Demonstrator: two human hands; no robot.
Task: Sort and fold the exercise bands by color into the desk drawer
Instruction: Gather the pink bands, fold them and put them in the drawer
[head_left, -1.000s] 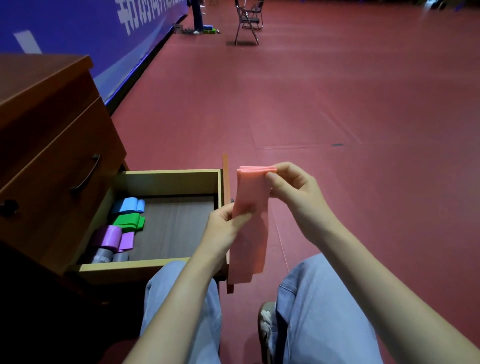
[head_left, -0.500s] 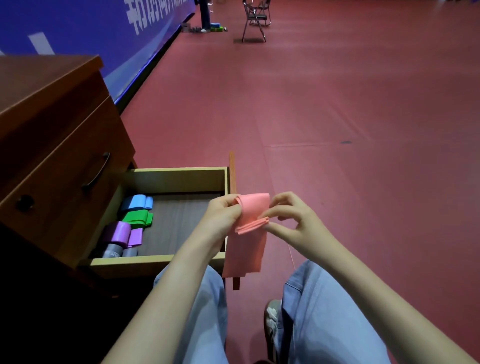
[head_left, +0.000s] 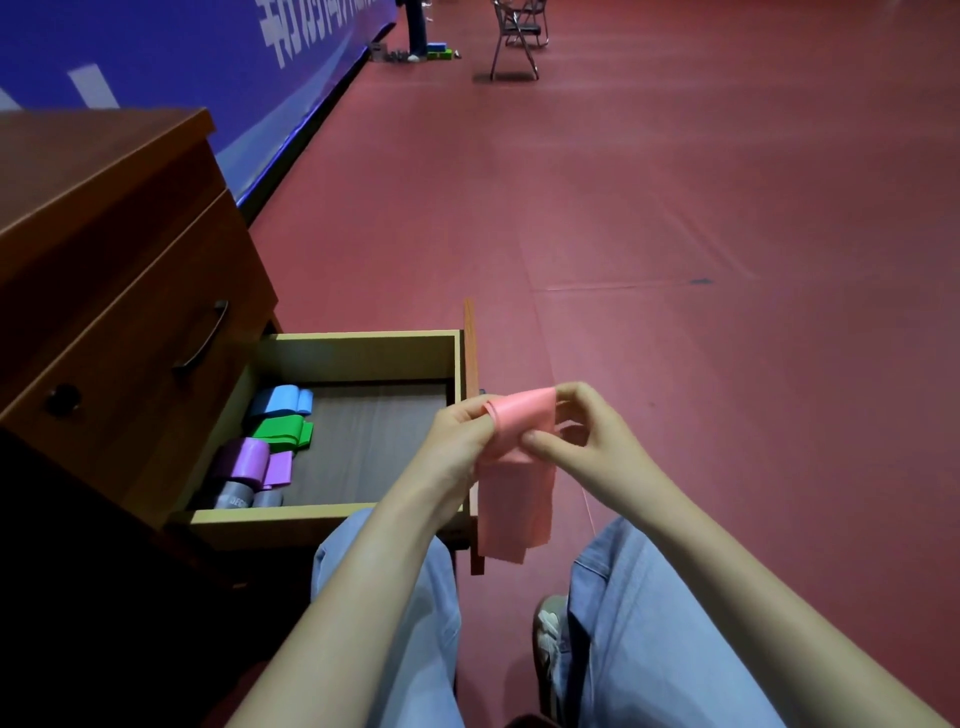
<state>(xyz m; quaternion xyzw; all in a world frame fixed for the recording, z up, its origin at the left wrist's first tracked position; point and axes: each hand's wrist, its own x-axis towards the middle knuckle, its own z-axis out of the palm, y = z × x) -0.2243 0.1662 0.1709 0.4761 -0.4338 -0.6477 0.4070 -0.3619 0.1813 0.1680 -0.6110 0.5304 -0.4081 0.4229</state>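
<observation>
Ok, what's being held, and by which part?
The left hand and right hand pinch the pink band at its folded top end; the rest hangs loose.

White characters are running along the blue wall banner (head_left: 182, 62) at the far left, but the top edge is cutting them off and none can be read. Small white lettering is showing on the gray rolled band (head_left: 236, 497) at the near end of the drawer (head_left: 332, 515), too small to make out.
</observation>
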